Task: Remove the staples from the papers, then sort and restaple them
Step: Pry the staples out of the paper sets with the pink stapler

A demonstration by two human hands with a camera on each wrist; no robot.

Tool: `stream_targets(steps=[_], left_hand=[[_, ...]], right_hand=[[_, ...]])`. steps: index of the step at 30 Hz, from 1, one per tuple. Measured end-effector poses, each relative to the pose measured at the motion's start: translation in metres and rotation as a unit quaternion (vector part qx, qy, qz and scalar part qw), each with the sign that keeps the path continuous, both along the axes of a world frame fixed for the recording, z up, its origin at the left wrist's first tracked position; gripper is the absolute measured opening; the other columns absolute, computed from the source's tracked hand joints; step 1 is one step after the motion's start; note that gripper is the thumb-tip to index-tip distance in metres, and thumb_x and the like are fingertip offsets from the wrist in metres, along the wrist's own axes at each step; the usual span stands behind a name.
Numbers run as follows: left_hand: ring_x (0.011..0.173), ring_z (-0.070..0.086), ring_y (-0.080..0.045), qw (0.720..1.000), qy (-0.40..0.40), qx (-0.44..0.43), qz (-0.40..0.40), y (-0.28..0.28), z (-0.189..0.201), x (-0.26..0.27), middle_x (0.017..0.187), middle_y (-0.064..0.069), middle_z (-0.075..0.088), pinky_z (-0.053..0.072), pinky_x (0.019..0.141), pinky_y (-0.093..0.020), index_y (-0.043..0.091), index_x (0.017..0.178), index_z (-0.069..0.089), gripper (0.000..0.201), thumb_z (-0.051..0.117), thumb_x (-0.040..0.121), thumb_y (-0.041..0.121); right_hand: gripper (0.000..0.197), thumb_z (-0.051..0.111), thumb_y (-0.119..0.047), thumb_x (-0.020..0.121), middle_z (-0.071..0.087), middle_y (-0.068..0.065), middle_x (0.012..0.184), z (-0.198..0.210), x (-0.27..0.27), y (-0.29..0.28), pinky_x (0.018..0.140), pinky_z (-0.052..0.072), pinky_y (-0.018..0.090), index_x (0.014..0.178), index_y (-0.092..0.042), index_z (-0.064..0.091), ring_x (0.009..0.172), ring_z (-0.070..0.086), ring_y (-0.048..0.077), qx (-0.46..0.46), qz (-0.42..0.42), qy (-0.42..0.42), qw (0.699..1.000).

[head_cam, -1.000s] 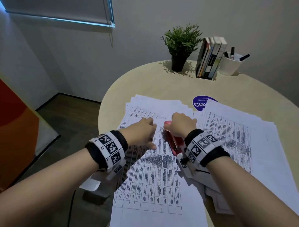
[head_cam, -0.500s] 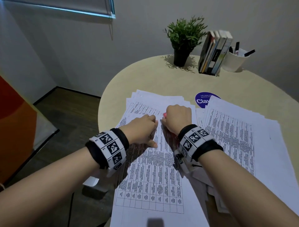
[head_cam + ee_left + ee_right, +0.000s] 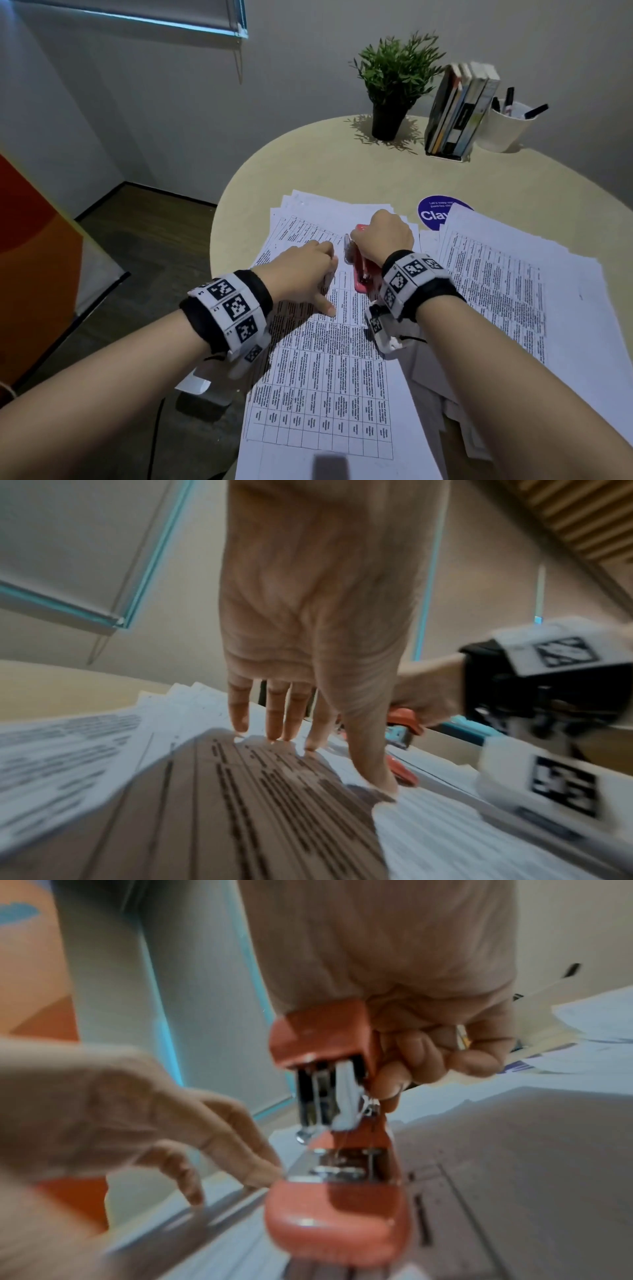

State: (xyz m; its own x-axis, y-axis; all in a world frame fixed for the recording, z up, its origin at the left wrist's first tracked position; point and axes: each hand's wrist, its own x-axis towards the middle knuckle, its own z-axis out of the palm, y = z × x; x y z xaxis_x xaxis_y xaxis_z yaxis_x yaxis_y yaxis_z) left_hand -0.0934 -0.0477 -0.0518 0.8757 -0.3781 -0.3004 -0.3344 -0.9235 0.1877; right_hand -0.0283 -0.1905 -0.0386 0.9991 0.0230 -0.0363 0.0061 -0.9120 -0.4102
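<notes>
My right hand (image 3: 382,236) grips a red stapler (image 3: 363,277) with the fingers curled round its top arm (image 3: 318,1031). The stapler's mouth stands open, and its base (image 3: 335,1204) rests on the left stack of printed papers (image 3: 329,359), near the top of the page. Just left of the stapler, my left hand (image 3: 305,270) presses the top sheet with straight fingertips (image 3: 274,723) and thumb. A second stack of printed papers (image 3: 496,284) lies to the right. The stapler's front end is hidden behind my right hand in the head view.
On the round beige table (image 3: 308,164), a potted plant (image 3: 394,78), a row of books (image 3: 459,113) and a white cup of pens (image 3: 503,126) stand at the back. A blue round sticker (image 3: 433,214) lies between the stacks. The table's left edge is close to my left wrist.
My right hand has carried the stapler a little farther up the page, toward its top edge. The left hand stays pressed on the sheet.
</notes>
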Motion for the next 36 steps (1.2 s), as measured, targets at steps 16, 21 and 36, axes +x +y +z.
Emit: stream_targets(steps=[16, 21, 36], left_hand=[[0.059, 0.041, -0.009, 0.976, 0.003, -0.184, 0.114, 0.033, 0.026, 0.052, 0.061, 0.007, 0.045, 0.031, 0.056, -0.025, 0.024, 0.063, 0.05, 0.031, 0.066, 0.08, 0.004], [0.061, 0.044, -0.015, 0.946, -0.014, -0.282, 0.158, 0.073, 0.064, 0.059, 0.067, -0.004, 0.051, 0.035, 0.063, -0.029, 0.011, 0.074, 0.062, 0.016, 0.064, 0.086, 0.001], [0.108, 0.059, -0.024, 0.941, -0.144, -0.2, 0.23, 0.049, 0.047, 0.096, 0.114, -0.005, 0.064, 0.045, 0.097, -0.038, 0.012, 0.119, 0.06, 0.04, 0.071, 0.082, 0.02]], right_hand=[[0.043, 0.067, -0.037, 0.087, 0.056, 0.008, 0.059, 0.029, -0.01, -0.084, 0.064, 0.043, 0.029, 0.068, 0.001, 0.067, 0.056, 0.05, 0.016, 0.426, -0.013, 0.056, 0.903], [0.052, 0.067, -0.04, 0.086, 0.071, 0.023, 0.085, 0.028, -0.028, -0.063, 0.084, 0.052, 0.042, 0.087, 0.011, 0.071, 0.075, 0.063, 0.025, 0.398, 0.082, 0.133, 0.904], [0.035, 0.068, -0.034, 0.088, 0.07, 0.01, 0.066, 0.07, -0.007, -0.154, 0.052, 0.053, 0.029, 0.079, 0.0, 0.065, 0.055, 0.067, 0.022, 0.353, -0.116, 0.033, 0.928]])
